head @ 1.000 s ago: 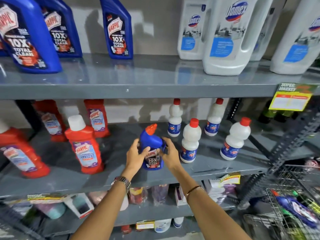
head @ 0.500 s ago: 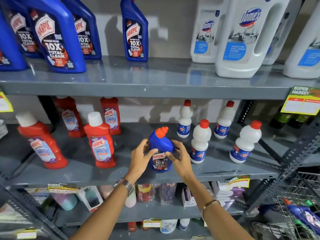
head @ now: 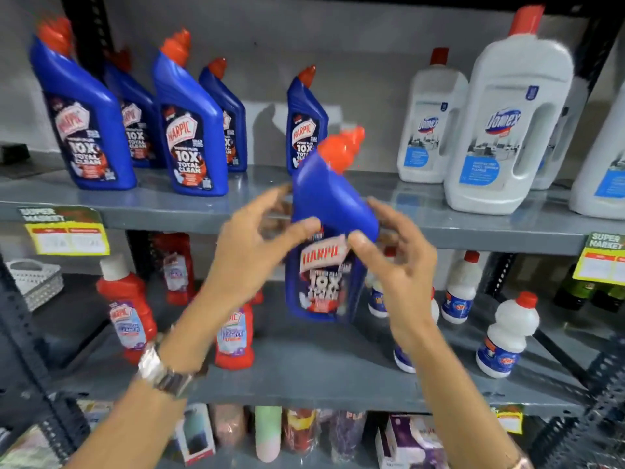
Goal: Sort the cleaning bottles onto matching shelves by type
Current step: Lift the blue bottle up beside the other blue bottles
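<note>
A blue Harpic bottle (head: pixel 329 204) with a red angled cap is held up in front of the upper shelf's edge (head: pixel 203 214), its label facing me. My left hand (head: pixel 250 252) grips its left side and my right hand (head: pixel 395 265) its right side. Several matching blue Harpic bottles (head: pixel 189 130) stand on the upper shelf at the left. Large white Domex jugs (head: pixel 504 130) stand on that shelf at the right. On the middle shelf (head: pixel 304 377), red Harpic bottles (head: pixel 126 309) are at the left and small white bottles with red caps (head: pixel 507 336) at the right.
Yellow price tags (head: pixel 67 231) hang from the upper shelf's edge at both ends. A white basket (head: pixel 33 279) sits at the far left of the middle shelf. Dark green bottles (head: pixel 588 292) stand at the far right. The bottom shelf holds assorted packets (head: pixel 267 431).
Both hands have lifted the blue Harpic bottle off the middle shelf up to the level of the upper shelf. The view has tilted upward and the scene is motion-blurred.
</note>
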